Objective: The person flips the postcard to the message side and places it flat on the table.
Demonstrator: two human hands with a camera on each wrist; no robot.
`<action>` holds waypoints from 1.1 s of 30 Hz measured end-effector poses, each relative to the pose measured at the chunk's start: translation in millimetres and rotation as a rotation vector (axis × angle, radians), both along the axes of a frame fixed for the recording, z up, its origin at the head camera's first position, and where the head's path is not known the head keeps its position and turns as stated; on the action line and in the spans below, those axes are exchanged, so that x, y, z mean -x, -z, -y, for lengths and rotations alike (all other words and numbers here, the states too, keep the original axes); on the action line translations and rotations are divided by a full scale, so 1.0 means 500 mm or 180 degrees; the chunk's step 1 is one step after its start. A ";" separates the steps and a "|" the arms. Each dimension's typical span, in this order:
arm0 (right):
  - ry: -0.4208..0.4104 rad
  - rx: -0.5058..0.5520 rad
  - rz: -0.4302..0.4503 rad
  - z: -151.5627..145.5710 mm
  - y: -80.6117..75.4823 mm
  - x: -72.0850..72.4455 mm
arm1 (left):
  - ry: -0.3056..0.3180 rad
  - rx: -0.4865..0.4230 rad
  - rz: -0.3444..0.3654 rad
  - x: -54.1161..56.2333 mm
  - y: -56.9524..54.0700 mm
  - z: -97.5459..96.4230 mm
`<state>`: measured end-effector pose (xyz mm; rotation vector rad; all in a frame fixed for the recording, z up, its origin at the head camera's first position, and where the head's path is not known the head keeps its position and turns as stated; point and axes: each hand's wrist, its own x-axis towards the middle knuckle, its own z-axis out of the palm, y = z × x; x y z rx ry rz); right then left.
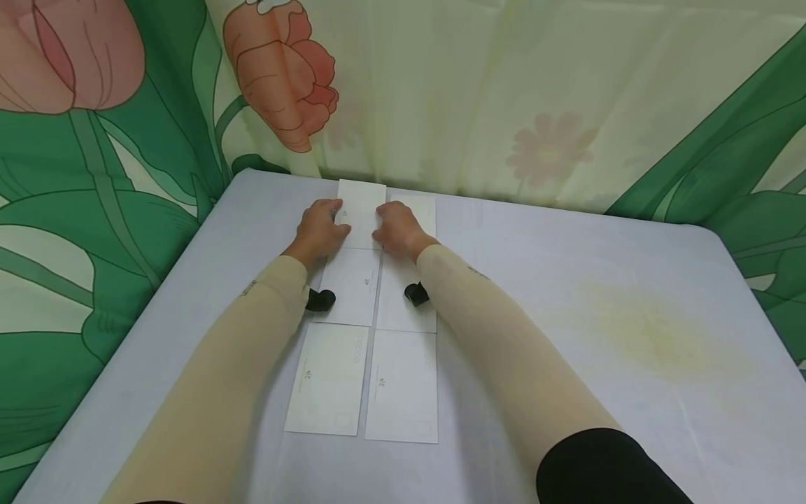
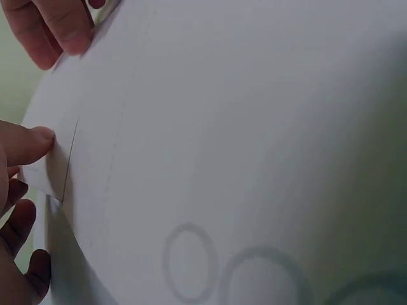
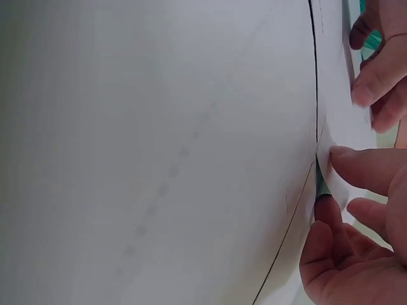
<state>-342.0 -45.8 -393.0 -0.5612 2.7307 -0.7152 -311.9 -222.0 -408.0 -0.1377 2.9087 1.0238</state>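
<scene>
White postcards lie in two columns and three rows on the table. My left hand (image 1: 317, 231) pinches the left edge of the far-left postcard (image 1: 362, 210), and my right hand (image 1: 401, 229) pinches its right edge. In the right wrist view, my right thumb (image 3: 359, 166) lies on top of the card and curled fingers are below, with a gap under the edge. The left wrist view has my left thumb (image 2: 28, 145) on a card corner. Partly behind my right hand is the far-right postcard (image 1: 423, 210). Below them lie the middle-left postcard (image 1: 346, 290) and middle-right postcard (image 1: 397, 315).
Nearest me are the front-left postcard (image 1: 330, 381) and front-right postcard (image 1: 403, 388), printed with small marks. A white cloth covers the table (image 1: 535, 294), with a yellowish stain (image 1: 661, 336) at right. A flowered curtain (image 1: 472, 91) hangs behind the far edge.
</scene>
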 end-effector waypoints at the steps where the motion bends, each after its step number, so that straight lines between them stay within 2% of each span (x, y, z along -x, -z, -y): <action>1: -0.0009 -0.0016 -0.0004 0.000 0.000 0.000 | -0.0002 0.0012 0.0012 0.000 0.001 0.000; 9: -0.0049 -0.0092 0.0008 0.002 0.002 0.000 | 0.0027 0.0060 0.0076 0.004 0.006 -0.001; 16: -0.0026 -0.0089 0.0019 0.000 0.004 0.000 | 0.0005 0.0022 0.0071 0.004 0.001 -0.005; 21: -0.0005 -0.0026 0.0124 0.002 0.005 0.000 | -0.0011 0.0054 0.0192 0.007 0.004 -0.004; 26: 0.0009 -0.0033 0.0222 0.003 0.003 0.000 | 0.0058 0.0178 0.0255 0.009 0.004 -0.002; 33: -0.0043 -0.0100 0.0242 0.004 0.000 0.003 | 0.0040 0.0183 0.0361 0.014 0.001 0.001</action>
